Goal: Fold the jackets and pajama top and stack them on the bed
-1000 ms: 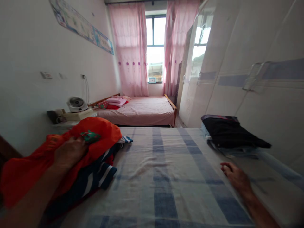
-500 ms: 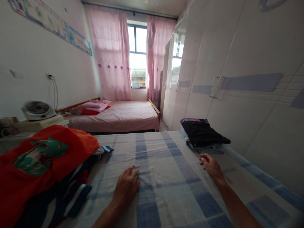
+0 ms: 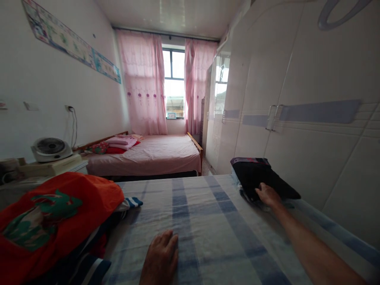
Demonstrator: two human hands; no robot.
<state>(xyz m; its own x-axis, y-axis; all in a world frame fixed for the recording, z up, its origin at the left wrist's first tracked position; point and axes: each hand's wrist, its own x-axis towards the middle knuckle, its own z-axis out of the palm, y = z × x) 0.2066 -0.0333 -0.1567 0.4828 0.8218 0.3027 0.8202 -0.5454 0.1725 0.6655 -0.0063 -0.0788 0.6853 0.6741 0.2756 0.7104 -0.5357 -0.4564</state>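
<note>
My left hand point(image 3: 160, 257) lies palm down on the checked bedsheet point(image 3: 204, 221), its fingers outstretched and holding nothing. At the bed's far right corner, my right hand point(image 3: 268, 194) is on the near side of a folded black garment point(image 3: 261, 176), its fingers bent and closed at the cloth. The fingertips are partly hidden. This garment lies on top of a small stack with bluish cloth under it. To the left of my left hand is a loose heap with an orange garment point(image 3: 97, 192) bearing a green print. A dark blue striped cuff point(image 3: 95, 269) sticks out below it.
A white wardrobe point(image 3: 308, 158) runs along the right side. Beyond the bed's far edge stands a second bed point(image 3: 160, 154) with folded pink bedding point(image 3: 121, 141). A small fan point(image 3: 52, 148) sits on furniture at left. Pink curtains point(image 3: 142, 79) frame the window.
My right hand has moved forward from the sheet onto the black garment. The left hand still rests on the sheet, lower in the picture. The view has tilted up slightly.
</note>
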